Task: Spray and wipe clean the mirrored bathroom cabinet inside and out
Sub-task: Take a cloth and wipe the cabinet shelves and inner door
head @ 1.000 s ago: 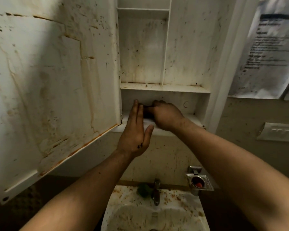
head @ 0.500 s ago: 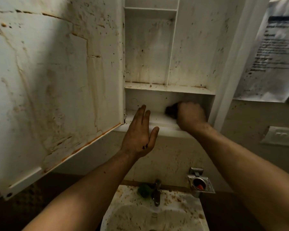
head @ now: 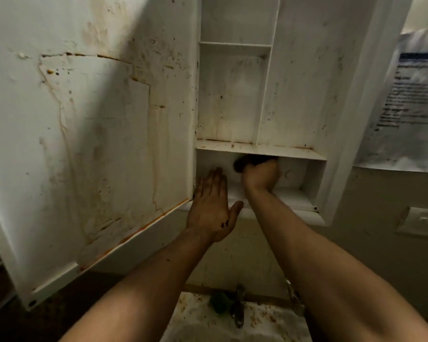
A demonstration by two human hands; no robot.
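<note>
Right hand deep in the lowest compartment of the white cabinet, fingers curled round a dark wad pressed to the back wall, just under the stained shelf. It's blurred, cloth or sponge, can't tell. Left hand flat, fingers straight and together, at the compartment's left edge beside the open door, all peeling, rust-streaked panel. Speckled sink below, cut off.
</note>
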